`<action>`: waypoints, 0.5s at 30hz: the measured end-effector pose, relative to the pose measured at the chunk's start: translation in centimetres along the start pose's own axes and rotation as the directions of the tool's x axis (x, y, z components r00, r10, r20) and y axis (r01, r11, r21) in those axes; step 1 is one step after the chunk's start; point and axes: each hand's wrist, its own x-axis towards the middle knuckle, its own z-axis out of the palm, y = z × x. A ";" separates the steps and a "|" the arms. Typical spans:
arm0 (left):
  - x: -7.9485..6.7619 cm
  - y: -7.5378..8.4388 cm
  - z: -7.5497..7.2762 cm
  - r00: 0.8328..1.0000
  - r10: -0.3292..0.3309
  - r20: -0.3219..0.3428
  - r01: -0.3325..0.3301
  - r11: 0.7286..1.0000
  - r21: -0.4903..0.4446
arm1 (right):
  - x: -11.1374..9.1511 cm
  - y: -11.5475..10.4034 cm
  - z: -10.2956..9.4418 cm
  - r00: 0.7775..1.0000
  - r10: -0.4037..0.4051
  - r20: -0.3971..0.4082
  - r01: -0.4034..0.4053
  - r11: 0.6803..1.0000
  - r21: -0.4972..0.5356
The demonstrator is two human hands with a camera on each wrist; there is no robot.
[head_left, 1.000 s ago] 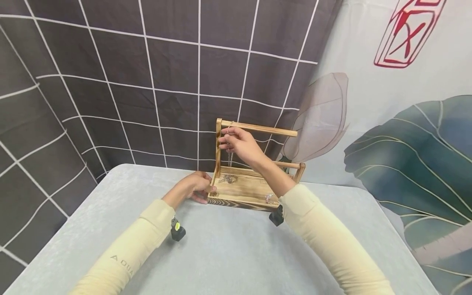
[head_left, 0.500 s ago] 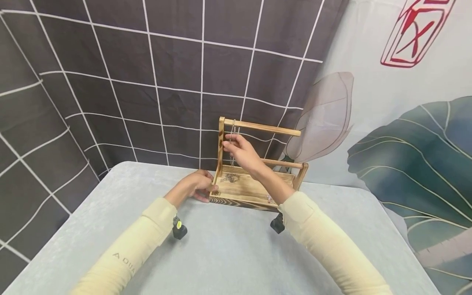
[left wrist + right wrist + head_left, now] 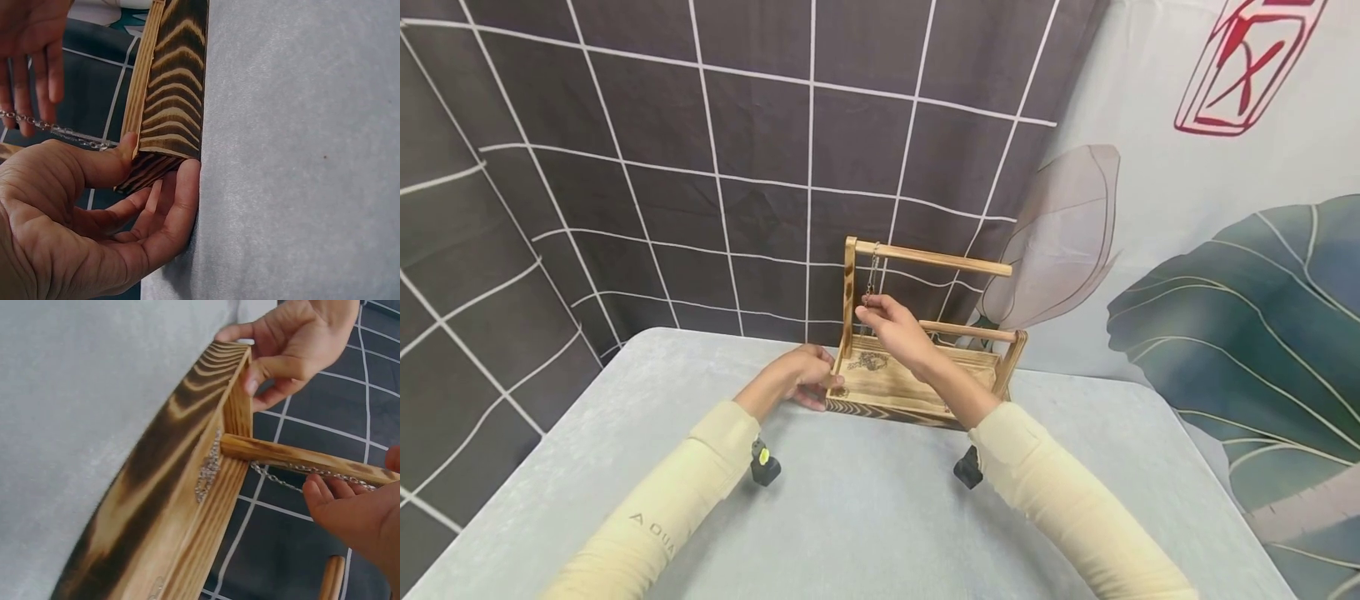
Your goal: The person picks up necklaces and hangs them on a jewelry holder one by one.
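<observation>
From the head camera, a wooden stand (image 3: 917, 367) sits near the far edge of the grey counter (image 3: 865, 517), just in front of the dark grid-patterned backdrop (image 3: 625, 167). The left hand (image 3: 805, 379) grips the stand's near-left corner. The right hand (image 3: 891, 321) is raised over the tray, its fingertips seemingly pinching a thin chain (image 3: 872, 275) that hangs from the left end of the top bar (image 3: 940, 259).

In the left wrist view, the left hand (image 3: 94, 219) clamps the stand's charred corner (image 3: 169, 119), thumb on the rim and fingers curled underneath against the counter (image 3: 300, 156). The chain (image 3: 56, 128) runs past the thumb.

In the right wrist view, the chain (image 3: 294, 475) lies along the upright post (image 3: 294, 456), and the right hand's fingers (image 3: 322, 494) touch it. A second heap of chain (image 3: 207, 470) rests in the tray's corner.
</observation>
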 end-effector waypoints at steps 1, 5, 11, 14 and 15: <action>0.0 0.0 0.0 1.000 0.001 0.001 -0.001 1.000 -0.001 | 0.0 0.2 0.1 1.000 0.001 -0.001 -0.001 1.000 0.002; 0.0 -0.1 0.0 1.000 0.003 0.005 -0.002 1.000 -0.005 | -0.2 1.1 0.3 1.000 0.015 -0.010 -0.015 1.000 0.007; -0.2 -0.1 0.0 1.000 0.000 0.005 0.000 1.000 -0.013 | -0.6 2.3 0.6 0.999 0.033 -0.043 -0.034 0.999 -0.026; -0.2 0.0 0.0 1.000 -0.005 0.009 0.005 1.000 -0.020 | -0.8 2.7 0.7 0.998 0.033 -0.055 -0.037 0.997 -0.072; -0.2 0.0 0.0 1.000 -0.003 0.008 0.003 1.000 -0.020 | -0.9 2.8 0.7 0.998 0.034 -0.057 -0.039 0.995 -0.088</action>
